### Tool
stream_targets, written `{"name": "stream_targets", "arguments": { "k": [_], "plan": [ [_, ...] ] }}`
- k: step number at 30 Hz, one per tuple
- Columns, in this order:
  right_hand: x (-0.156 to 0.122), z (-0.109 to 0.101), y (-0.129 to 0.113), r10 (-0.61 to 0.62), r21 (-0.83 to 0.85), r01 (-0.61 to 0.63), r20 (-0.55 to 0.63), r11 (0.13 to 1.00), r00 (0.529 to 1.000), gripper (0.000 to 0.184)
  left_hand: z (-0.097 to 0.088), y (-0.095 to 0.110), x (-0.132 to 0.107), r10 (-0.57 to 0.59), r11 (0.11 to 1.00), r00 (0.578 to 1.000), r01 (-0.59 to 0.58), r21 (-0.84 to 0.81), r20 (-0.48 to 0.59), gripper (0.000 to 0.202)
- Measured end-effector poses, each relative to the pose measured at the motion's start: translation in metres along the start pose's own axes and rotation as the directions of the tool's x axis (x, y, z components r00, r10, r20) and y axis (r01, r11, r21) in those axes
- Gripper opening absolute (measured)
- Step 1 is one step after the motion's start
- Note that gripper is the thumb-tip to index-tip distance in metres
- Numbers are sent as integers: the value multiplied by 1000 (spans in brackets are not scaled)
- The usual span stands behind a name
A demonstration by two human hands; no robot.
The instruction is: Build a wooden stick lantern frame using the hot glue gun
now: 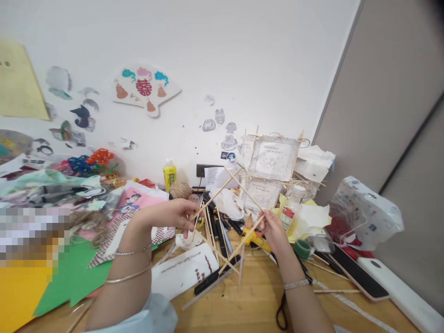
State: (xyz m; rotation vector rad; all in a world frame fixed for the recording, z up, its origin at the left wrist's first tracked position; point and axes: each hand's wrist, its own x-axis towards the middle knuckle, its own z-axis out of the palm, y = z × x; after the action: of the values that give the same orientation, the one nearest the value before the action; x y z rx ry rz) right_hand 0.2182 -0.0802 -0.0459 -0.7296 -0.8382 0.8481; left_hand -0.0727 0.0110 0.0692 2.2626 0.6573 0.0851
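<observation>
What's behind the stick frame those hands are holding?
Through the stick frame, you can see crumpled white plastic and black pens. Whatever lies underneath those is covered, so I can't tell.

matt wooden sticks (240,247), smooth wooden tabletop (251,296)

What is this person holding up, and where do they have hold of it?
A diamond-shaped frame of thin sticks: the left hand holds it at its left corner, the right hand at its right corner.

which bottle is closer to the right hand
The clear bottle, with red label, beside the right hand; the yellow bottle stands past the left hand.
</observation>
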Motion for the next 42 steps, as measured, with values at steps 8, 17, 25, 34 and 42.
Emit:
{"name": "stream_targets", "arguments": {
  "k": [8, 17, 25, 34, 42],
  "plan": [
    [-1, -1, -2, -70, 112, 72, -21, 991, 997, 27, 2, 5, 1, 95, 995, 992, -97, -19, -87, 23],
    [-4, 15, 15, 127, -130, -101, 207, 986, 970, 40, 11, -17, 15, 99, 924, 889, -250, -291, -447, 26],
    [-1, 18, 39, 159, -127, -140, 155, 982, 975, 38, 75, -65, 29, -77, 775, 874, -250, -580, -480, 53],
    [0, 15, 43, 103, -72, -92, 165, 993, 981, 36, 88, -71, 30, -32, 773, 899, -254, -582, -436, 68],
    [-3, 18, 41, 82, -73, -70, 185, 995, 979, 31, 89, -68, 28, -19, 778, 896, -265, -569, -443, 62]
  ]
}}
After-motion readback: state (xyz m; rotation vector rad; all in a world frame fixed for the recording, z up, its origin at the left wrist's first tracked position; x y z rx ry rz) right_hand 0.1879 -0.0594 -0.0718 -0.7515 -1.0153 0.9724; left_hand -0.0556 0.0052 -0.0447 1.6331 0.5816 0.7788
